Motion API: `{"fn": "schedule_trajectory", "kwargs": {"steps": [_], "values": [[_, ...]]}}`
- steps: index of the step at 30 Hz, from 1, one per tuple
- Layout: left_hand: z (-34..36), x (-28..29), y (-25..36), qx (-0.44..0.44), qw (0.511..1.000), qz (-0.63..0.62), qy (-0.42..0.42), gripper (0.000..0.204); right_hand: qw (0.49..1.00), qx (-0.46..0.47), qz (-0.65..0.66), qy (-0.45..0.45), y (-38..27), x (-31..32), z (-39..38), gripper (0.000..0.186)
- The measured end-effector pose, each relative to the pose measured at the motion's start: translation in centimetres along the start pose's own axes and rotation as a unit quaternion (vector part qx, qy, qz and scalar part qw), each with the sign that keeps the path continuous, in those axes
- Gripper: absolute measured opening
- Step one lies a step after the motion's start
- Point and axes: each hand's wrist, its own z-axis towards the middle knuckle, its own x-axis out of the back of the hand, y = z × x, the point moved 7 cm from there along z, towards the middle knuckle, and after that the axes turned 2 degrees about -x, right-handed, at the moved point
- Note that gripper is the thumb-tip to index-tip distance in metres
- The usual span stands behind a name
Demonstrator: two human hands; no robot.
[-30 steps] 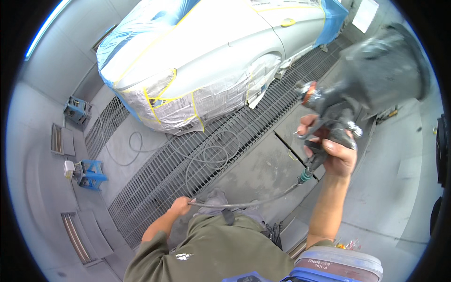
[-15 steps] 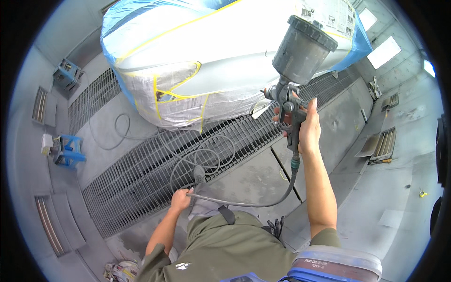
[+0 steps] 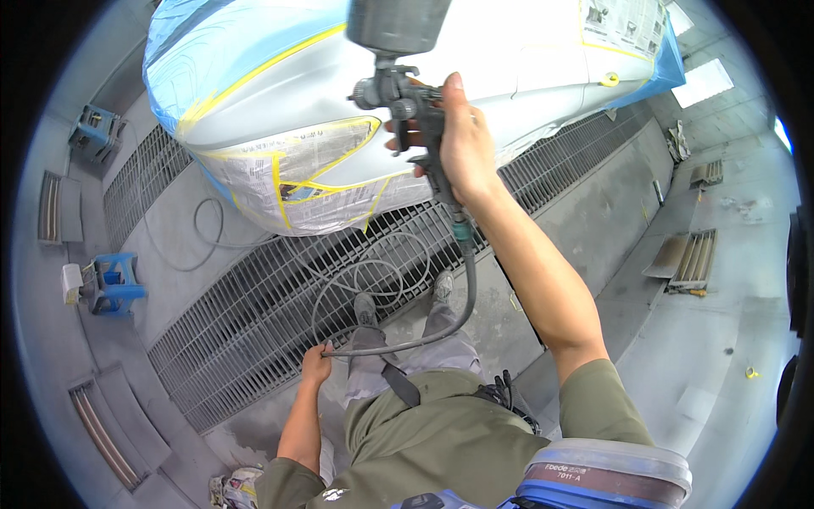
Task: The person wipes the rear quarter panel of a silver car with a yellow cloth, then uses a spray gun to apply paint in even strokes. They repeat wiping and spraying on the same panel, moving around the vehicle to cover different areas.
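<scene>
Step in hand, by the look of it: spray pass w/ gun raised toward the car panel [image 3: 280, 93]; the right hand [image 3: 462, 144] was closed around the spray gun [image 3: 407, 93] grip, fingers [image 3: 398, 144] wrapped at the trigger side, cup up top. The left hand [image 3: 316, 365] was closed on the air hose [image 3: 462, 297], low near the hip; hose loops lay on the floor grate [image 3: 254, 331]. Next move likely calls for steady gun distance off the panel; hose slack kept clear of feet & masking paper [image 3: 322, 178].
</scene>
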Motion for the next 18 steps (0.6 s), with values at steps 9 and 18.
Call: {"fn": "schedule_trajectory", "kwargs": {"steps": [9,18], "values": [[1.3,-4.7,6.8,-0.027,0.999,0.015,-0.011,0.044,0.996,-0.040,-0.037,0.064,2.1,8.2,2.9,0.078],[4.0,-7.0,10.5,-0.083,0.993,0.042,-0.070,0.046,0.972,-0.015,-0.013,0.235,2.6,21.3,0.4,0.079]]}}
